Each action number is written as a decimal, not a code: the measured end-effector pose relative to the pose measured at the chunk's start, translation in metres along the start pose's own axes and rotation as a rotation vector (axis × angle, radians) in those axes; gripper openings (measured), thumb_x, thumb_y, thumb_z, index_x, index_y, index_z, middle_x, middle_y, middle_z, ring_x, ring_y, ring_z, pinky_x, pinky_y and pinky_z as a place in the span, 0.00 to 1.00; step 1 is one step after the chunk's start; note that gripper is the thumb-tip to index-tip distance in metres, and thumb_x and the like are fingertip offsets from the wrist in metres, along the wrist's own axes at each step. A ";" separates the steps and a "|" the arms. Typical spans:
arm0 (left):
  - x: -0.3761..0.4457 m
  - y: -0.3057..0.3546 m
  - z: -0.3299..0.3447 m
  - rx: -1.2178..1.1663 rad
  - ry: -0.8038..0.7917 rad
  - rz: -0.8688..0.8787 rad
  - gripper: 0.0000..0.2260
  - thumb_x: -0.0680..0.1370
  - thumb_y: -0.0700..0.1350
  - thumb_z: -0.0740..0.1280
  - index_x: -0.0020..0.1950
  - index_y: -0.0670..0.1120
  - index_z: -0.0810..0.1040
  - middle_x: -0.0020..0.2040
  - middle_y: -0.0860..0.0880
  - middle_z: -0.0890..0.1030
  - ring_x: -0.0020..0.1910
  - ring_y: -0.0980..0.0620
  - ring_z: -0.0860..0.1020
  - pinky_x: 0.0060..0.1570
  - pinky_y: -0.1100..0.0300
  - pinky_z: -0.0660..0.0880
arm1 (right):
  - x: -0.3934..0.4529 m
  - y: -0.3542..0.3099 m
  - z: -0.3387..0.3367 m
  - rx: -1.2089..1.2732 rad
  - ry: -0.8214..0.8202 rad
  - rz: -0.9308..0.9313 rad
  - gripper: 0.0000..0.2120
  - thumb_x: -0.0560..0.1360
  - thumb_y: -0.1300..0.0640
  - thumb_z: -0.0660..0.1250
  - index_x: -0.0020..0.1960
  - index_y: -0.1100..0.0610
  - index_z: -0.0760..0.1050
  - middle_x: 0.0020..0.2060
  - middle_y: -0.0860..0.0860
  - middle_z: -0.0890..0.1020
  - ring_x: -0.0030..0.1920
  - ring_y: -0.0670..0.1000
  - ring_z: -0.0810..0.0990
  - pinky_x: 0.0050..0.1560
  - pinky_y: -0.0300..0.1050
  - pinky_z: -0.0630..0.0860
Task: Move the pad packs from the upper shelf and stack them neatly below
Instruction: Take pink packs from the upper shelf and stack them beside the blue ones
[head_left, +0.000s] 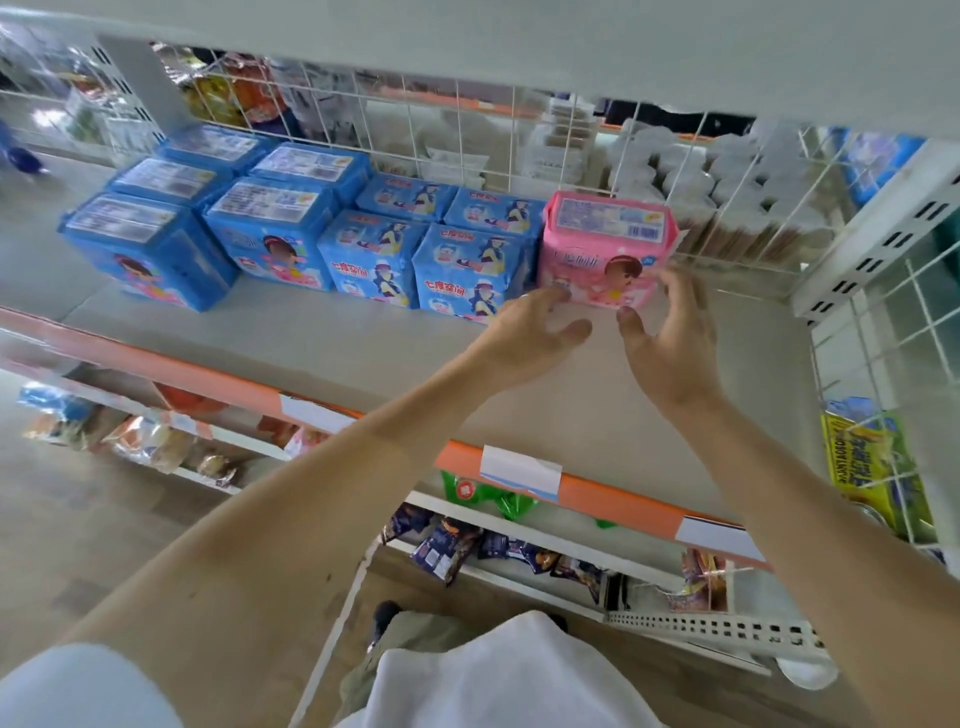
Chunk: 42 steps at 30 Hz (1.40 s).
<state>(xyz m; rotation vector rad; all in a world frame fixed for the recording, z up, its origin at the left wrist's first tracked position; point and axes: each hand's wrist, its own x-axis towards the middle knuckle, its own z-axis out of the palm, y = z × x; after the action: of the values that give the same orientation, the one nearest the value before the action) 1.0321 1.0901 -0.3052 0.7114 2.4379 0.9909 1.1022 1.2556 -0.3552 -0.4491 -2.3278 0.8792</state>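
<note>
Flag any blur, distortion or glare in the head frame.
Head view: strong wide-angle bowing, shelf edge and wire grid curve; pink pack and both hands fairly sharp; far-left corner and goods behind the grid are soft; lighting flat, no hard shadows or glare.

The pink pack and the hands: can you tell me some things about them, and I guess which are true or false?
1. The pink pack stands at the right end of the row. True.
2. Most packs are green. False: the others are blue packs.
3. Both hands are at the pink pack, left hand and right hand. True.
4. The pink pack lies on the floor. False: it stands on the shelf.
</note>
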 end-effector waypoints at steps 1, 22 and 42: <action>-0.002 -0.001 0.000 0.030 0.000 0.030 0.23 0.80 0.52 0.66 0.74 0.46 0.69 0.71 0.45 0.74 0.70 0.47 0.71 0.65 0.56 0.68 | 0.002 -0.003 0.001 -0.011 -0.004 0.031 0.24 0.73 0.57 0.67 0.66 0.67 0.72 0.62 0.63 0.75 0.65 0.62 0.73 0.66 0.44 0.64; -0.023 -0.046 -0.063 0.173 -0.165 0.284 0.27 0.81 0.50 0.63 0.79 0.47 0.59 0.78 0.48 0.64 0.75 0.46 0.63 0.71 0.53 0.63 | 0.034 -0.057 0.027 -0.130 -0.053 0.428 0.45 0.68 0.43 0.69 0.78 0.57 0.55 0.75 0.56 0.67 0.74 0.56 0.67 0.74 0.56 0.64; -0.066 -0.048 -0.071 0.557 0.094 0.730 0.35 0.77 0.58 0.63 0.80 0.52 0.53 0.81 0.52 0.52 0.80 0.49 0.52 0.75 0.39 0.56 | -0.072 -0.148 -0.016 -0.465 -0.049 0.246 0.36 0.79 0.46 0.64 0.81 0.50 0.50 0.81 0.53 0.48 0.80 0.58 0.48 0.75 0.64 0.54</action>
<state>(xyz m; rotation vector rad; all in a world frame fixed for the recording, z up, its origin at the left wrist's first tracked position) 1.0310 0.9845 -0.2812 1.8683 2.5896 0.5440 1.1527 1.1204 -0.2751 -0.9309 -2.5576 0.4463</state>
